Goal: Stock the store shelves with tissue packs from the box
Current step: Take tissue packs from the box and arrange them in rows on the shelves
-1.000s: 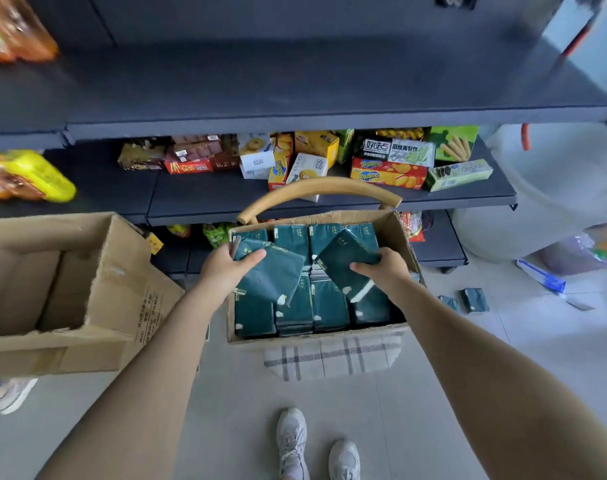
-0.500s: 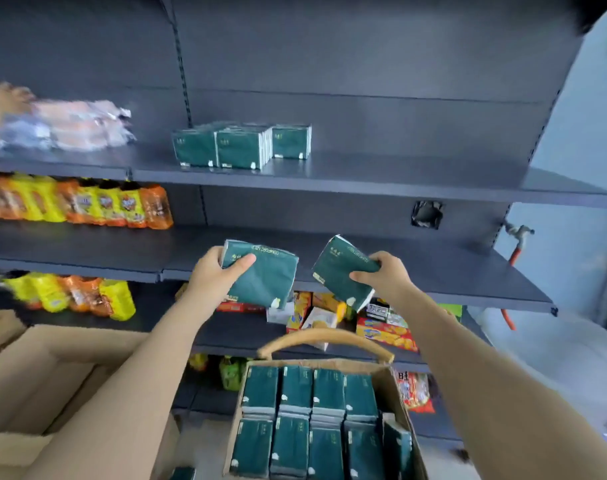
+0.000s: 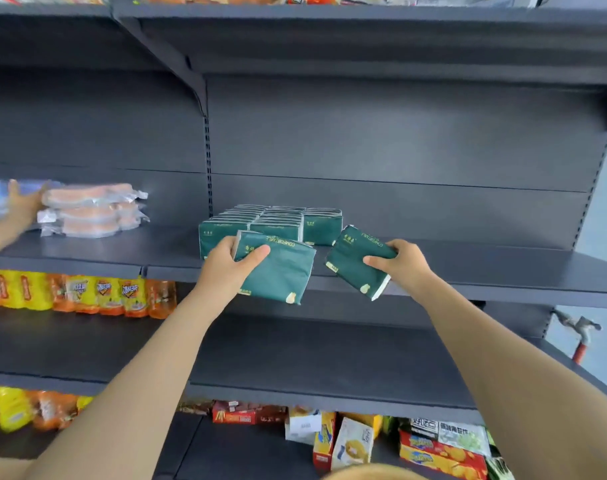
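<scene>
My left hand [image 3: 227, 268] grips a dark green tissue pack [image 3: 281, 275] by its left end, thumb on top. My right hand [image 3: 400, 263] grips a second green tissue pack [image 3: 354, 263], tilted with its white end down. Both packs hover at the front edge of the dark grey shelf [image 3: 468, 268]. Just behind them on that shelf stand several rows of green tissue packs [image 3: 270, 221]. The box is out of view except for a curved tan handle edge [image 3: 374, 474] at the bottom.
Another person's hand [image 3: 25, 206] touches stacked clear sausage packs [image 3: 94, 209] on the same shelf at left. Orange and yellow drink bottles [image 3: 87, 294] fill the shelf below at left. Snack boxes [image 3: 347, 441] sit on the lowest shelf. A tap [image 3: 579, 329] sticks out at right.
Both hands rose with their packs from the box up to the tissue shelf. The view tilted upward, so the box dropped out of sight.
</scene>
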A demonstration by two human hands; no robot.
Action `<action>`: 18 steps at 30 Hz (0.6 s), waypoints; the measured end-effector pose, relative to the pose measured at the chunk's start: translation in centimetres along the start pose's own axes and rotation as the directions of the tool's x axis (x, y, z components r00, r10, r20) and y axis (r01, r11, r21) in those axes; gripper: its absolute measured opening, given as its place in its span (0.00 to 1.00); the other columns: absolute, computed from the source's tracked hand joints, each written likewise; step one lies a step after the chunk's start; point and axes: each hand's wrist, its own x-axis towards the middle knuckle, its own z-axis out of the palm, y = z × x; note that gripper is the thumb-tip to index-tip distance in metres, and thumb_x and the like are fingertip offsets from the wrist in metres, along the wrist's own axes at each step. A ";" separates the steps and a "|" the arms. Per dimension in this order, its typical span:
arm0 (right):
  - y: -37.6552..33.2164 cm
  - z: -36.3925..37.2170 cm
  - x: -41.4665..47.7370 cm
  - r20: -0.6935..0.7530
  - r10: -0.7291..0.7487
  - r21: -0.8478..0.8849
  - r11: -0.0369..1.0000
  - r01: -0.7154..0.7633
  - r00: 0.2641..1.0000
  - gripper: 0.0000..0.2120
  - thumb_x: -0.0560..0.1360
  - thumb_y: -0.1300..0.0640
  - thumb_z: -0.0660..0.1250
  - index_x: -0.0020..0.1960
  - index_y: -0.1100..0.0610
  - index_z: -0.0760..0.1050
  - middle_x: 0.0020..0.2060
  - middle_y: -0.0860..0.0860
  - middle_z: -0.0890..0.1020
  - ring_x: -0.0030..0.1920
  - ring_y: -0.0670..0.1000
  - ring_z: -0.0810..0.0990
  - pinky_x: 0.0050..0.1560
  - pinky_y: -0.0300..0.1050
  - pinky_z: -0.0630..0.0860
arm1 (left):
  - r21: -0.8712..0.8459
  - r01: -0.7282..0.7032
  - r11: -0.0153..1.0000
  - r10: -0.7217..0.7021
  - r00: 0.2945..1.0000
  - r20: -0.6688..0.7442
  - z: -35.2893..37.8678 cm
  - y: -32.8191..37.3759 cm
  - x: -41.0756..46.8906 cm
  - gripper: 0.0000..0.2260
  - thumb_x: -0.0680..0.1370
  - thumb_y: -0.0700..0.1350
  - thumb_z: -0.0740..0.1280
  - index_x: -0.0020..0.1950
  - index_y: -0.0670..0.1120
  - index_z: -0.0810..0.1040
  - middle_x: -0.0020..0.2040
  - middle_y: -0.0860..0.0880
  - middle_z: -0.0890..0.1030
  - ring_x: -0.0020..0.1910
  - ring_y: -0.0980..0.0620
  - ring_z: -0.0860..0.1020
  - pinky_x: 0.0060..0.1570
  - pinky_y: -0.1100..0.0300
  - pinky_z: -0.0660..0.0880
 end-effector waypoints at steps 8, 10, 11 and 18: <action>-2.5 6.0 11.5 -0.032 -0.125 -0.469 0.878 0.096 0.992 0.21 0.70 0.52 0.74 0.59 0.61 0.76 0.57 0.57 0.70 0.51 0.56 0.73 0.52 0.45 0.71 | -0.015 -0.076 0.997 0.076 0.997 0.003 -1.4 -1.5 11.2 0.08 0.75 0.55 0.68 0.46 0.52 0.73 0.50 0.48 0.80 0.51 0.49 0.78 0.52 0.51 0.75; -2.5 7.3 13.7 -0.028 -0.128 -0.521 0.848 0.095 0.991 0.24 0.71 0.51 0.73 0.63 0.58 0.74 0.59 0.57 0.70 0.57 0.57 0.72 0.53 0.45 0.70 | -0.017 -0.085 0.996 0.085 0.996 -0.012 -1.3 -1.8 13.4 0.08 0.75 0.55 0.68 0.44 0.53 0.72 0.50 0.48 0.80 0.50 0.49 0.78 0.51 0.52 0.74; -2.5 7.8 14.7 -0.035 -0.131 -0.521 0.848 0.094 0.991 0.24 0.70 0.52 0.73 0.64 0.57 0.73 0.59 0.57 0.71 0.58 0.58 0.72 0.54 0.46 0.71 | -0.017 -0.092 0.996 0.092 0.996 -0.018 -1.2 -1.9 14.3 0.08 0.75 0.55 0.68 0.43 0.53 0.72 0.48 0.49 0.80 0.49 0.49 0.78 0.49 0.55 0.74; -0.6 11.4 20.0 -0.063 -0.185 -0.526 0.841 0.125 0.981 0.23 0.72 0.54 0.72 0.64 0.57 0.71 0.61 0.53 0.74 0.62 0.55 0.70 0.55 0.47 0.71 | -0.019 -0.125 0.992 0.123 0.989 -0.078 0.6 -2.4 18.5 0.16 0.75 0.55 0.68 0.52 0.43 0.76 0.49 0.47 0.80 0.43 0.53 0.75 0.41 0.62 0.71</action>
